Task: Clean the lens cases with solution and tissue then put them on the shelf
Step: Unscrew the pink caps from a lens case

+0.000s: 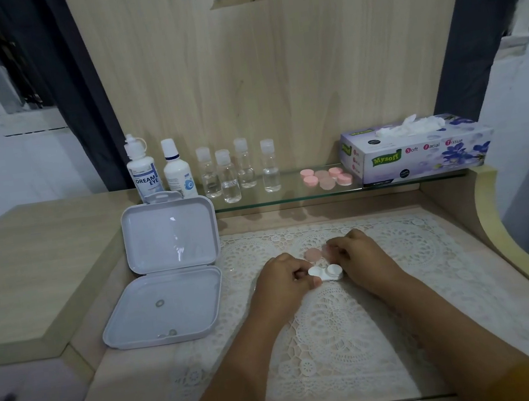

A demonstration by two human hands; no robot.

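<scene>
Lens case (326, 273) between both hands' grip

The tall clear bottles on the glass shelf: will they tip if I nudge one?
Probably. The four clear bottles are narrow and tall, standing close together on a smooth glass shelf, so one may slide or topple a neighbour. They look only part filled, so likely light.

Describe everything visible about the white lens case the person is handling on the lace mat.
The white lens case is a small plastic piece with two round wells joined side by side, both capped in white. It lies flat on the lace mat, in front of two loose pink caps. The left hand pinches its left end and the right hand curls over its right end. Whether a cap is being turned cannot be told.
</scene>
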